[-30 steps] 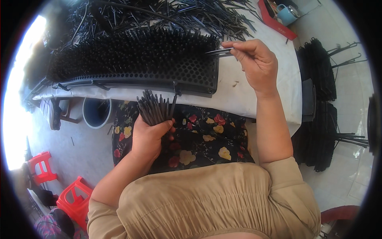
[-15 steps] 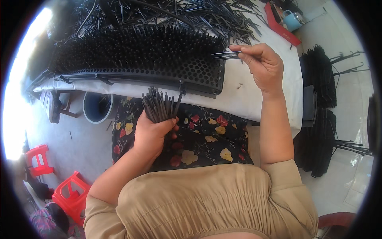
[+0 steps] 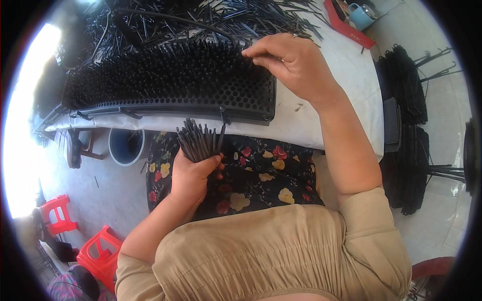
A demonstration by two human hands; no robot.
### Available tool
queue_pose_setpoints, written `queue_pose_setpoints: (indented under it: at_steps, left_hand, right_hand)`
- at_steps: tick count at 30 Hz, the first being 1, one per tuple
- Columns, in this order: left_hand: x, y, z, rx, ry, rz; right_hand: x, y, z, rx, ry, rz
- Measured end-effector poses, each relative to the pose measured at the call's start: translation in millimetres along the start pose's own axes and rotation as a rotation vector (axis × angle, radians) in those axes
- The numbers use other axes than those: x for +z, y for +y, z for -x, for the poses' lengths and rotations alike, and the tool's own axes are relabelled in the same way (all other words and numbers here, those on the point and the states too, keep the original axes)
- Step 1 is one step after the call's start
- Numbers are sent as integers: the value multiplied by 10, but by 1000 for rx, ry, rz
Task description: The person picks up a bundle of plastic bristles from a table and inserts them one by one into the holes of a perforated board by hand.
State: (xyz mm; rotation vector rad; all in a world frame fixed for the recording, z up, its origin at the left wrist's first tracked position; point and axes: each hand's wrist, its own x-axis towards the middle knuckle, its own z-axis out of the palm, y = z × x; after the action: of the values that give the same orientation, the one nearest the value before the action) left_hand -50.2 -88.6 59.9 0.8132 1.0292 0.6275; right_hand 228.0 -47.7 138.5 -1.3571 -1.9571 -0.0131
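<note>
Bundle of slim black rods [image 3: 197, 144] sits clasped in the left hand [image 3: 191, 173], before a long black perforated tray [image 3: 246, 95]; over its right end, the right hand [image 3: 293, 62] brings thumb near fingertip (whether on anything, I cannot tell).

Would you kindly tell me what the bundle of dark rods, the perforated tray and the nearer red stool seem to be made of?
Bundle of dark rods: perhaps coated metal or plastic; their dull, dark surfaces leave it open.
Perforated tray: possibly black plastic or painted metal, satin-looking, with round holes.
Nearer red stool: probably smooth plastic, judging by even colour and cut-outs.
</note>
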Motion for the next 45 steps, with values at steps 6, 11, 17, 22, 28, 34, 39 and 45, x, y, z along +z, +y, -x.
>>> queue_pose_setpoints:
  at_steps: [6,11,17,22,28,34,39,45]
  left_hand:
    - [10,32,1,-19,7,12]
    - [13,50,-4,-32,6,31]
    - [20,66,-14,-17,-3,25]
    - [46,74,-14,-22,-18,17]
    - [35,72,10,-19,-14,18]
    - [49,94,37,-33,-20,48]
    - [95,120,57,-23,-37,59]
    - [234,206,87,41,-161,9]
  right_hand:
    - [130,126,45,-102,-37,57]
    - [109,80,109,-104,-24,34]
    - [77,6,149,-133,-77,99]
    - [163,23,225,-63,-95,208]
    - [292,24,160,-35,-88,228]
    - [233,18,205,-10,-31,229]
    - [174,-114,384,-27,342,174]
    - [330,-880,810,766,-45,-1032]
